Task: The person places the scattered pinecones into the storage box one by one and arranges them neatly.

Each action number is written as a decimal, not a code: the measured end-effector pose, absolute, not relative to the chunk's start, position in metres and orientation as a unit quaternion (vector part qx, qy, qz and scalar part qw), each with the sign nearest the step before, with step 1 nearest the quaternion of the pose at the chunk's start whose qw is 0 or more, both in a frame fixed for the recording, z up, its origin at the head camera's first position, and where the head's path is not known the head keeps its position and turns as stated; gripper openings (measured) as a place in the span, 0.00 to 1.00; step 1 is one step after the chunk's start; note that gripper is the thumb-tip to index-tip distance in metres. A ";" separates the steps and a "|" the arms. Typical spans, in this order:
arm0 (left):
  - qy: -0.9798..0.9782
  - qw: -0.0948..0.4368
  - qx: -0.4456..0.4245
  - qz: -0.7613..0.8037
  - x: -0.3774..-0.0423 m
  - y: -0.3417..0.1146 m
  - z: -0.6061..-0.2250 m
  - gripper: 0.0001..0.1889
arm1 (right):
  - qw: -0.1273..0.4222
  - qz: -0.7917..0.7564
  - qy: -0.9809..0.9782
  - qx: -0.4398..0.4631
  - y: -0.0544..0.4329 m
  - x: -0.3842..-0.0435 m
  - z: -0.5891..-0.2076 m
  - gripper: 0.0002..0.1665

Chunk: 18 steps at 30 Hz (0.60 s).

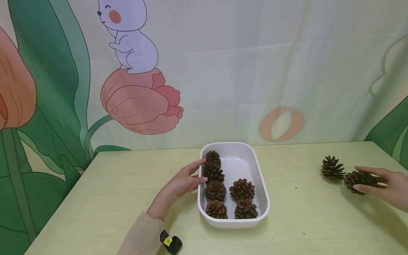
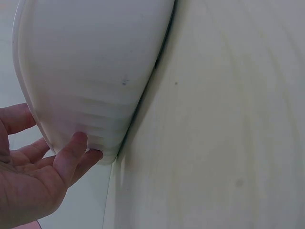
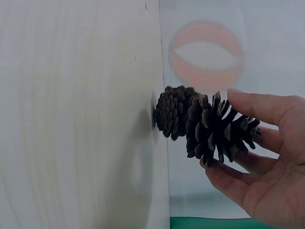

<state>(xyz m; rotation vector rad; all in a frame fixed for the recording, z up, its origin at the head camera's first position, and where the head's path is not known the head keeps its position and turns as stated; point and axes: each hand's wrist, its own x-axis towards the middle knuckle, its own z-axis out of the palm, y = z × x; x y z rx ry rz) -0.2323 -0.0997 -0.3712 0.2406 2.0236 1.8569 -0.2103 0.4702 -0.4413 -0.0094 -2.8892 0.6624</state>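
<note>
My left hand (image 1: pixel 183 181) holds the left rim of a white tray (image 1: pixel 262 191), with fingertips over the edge. In the left wrist view other fingers lie against the tray's outer wall (image 2: pixel 95 71). Inside the tray, several brown pine cones form a column along the left side, and two more, including one pine cone (image 1: pixel 242 190), sit at the near right. Over the table's right side, my right hand (image 1: pixel 387 182) grips a pine cone (image 3: pixel 217 131) between thumb and fingers. Just left of and behind it is another pine cone (image 1: pixel 332 168), standing on the table.
The pale wooden table (image 1: pixel 296 226) meets a printed curtain (image 1: pixel 216 88) with tulips and a white animal at its back edge. On the left wrist is a black device (image 1: pixel 171 242) with a yellow mark.
</note>
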 end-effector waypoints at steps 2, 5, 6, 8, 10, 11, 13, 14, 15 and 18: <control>0.721 0.191 0.088 0.660 -0.232 -0.100 -0.371 0.32 | 0.088 0.224 -0.971 0.004 0.461 -0.207 -0.434 0.46; 0.721 0.191 0.089 0.660 -0.232 -0.100 -0.371 0.32 | 0.091 0.224 -0.970 0.011 0.449 -0.203 -0.425 0.42; 0.721 0.190 0.089 0.660 -0.232 -0.100 -0.370 0.32 | 0.096 0.224 -0.970 0.012 0.446 -0.202 -0.424 0.40; 0.721 0.190 0.088 0.661 -0.232 -0.100 -0.370 0.32 | 0.097 0.233 -0.967 0.022 0.443 -0.203 -0.424 0.41; 0.721 0.190 0.086 0.661 -0.233 -0.099 -0.370 0.33 | 0.109 0.239 -0.964 0.034 0.440 -0.204 -0.427 0.40; 0.721 0.190 0.085 0.661 -0.233 -0.099 -0.370 0.33 | 0.112 0.239 -0.964 0.036 0.437 -0.205 -0.427 0.40; 0.722 0.190 0.085 0.660 -0.233 -0.099 -0.370 0.33 | 0.115 0.240 -0.963 0.052 0.420 -0.198 -0.414 0.40; 0.722 0.190 0.085 0.660 -0.233 -0.099 -0.371 0.33 | 0.120 0.245 -0.960 0.063 0.407 -0.192 -0.403 0.38; 0.722 0.190 0.085 0.660 -0.233 -0.099 -0.370 0.33 | 0.125 0.247 -0.958 0.072 0.392 -0.185 -0.391 0.37; 0.724 0.188 0.086 0.658 -0.232 -0.100 -0.371 0.32 | 0.132 0.269 -0.948 0.112 0.354 -0.167 -0.357 0.34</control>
